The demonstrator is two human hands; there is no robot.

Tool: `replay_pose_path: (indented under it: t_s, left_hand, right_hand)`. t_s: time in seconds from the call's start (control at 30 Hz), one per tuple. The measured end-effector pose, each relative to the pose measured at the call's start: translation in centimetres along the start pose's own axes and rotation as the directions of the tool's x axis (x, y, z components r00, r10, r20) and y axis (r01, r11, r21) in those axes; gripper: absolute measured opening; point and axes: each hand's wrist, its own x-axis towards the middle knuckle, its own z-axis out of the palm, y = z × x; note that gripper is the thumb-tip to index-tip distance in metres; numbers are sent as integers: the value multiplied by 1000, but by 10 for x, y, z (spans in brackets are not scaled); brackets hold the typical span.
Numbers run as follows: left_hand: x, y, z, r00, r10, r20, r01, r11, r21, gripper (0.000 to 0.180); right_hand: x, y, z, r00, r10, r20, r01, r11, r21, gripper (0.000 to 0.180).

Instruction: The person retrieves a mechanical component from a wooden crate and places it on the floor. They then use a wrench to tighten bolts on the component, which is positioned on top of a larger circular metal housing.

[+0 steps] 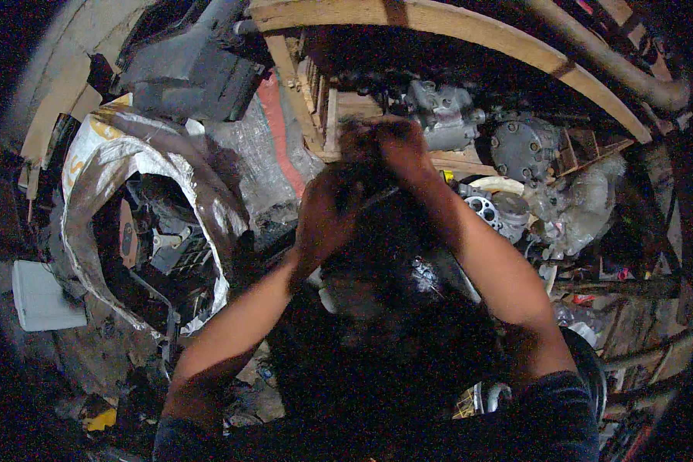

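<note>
Left hand (322, 219) and right hand (389, 150) both close on a thin rod (377, 199), seemingly; its axis runs two-to-eight o'clock, right hand higher.

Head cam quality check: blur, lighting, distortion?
Head view: dim and grainy, corners vignetted black; both hands motion-blurred, left hand and right hand on a dark part that is lost in shadow; fisheye bends the wooden beam; the white sack on the left is brightest.

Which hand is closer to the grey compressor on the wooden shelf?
Right. The right hand is just left of the compressor; the left hand is lower and farther left.
</note>
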Motion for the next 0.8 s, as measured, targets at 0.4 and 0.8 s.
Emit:
replay_pose_path:
  t_s: [0.4, 0.8]
  left_hand:
    - [122, -14, 66, 995, -15, 96, -22, 926, 377, 83]
    - [138, -48, 123, 936, 347, 61, -350, 896, 274, 80]
  right_hand:
    - [1, 48, -177, 730, 479, -488, -470, 870, 150, 46]
    - [-22, 31, -143, 935, 278, -222, -320, 929, -184, 29]
